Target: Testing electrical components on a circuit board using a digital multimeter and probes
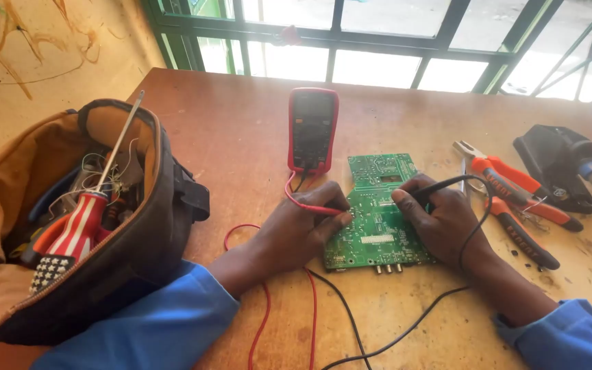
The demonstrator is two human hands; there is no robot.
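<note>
A green circuit board (377, 205) lies flat on the brown table (241, 130). My left hand (299, 229) grips a red test probe (310, 205), its tip touching the board's left edge. My right hand (440, 219) grips a black test probe (440, 185), pressed onto the board's middle right. Red and black leads run from both probes to a red-cased multimeter (312, 129) lying just behind the board.
An open tool bag (70, 226) at the left holds a screwdriver with a red and white striped handle (80, 223) and other tools. Orange-handled pliers (515, 199) and a black soldering-iron stand (556, 171) lie at the right. A barred window (378, 41) runs behind the table.
</note>
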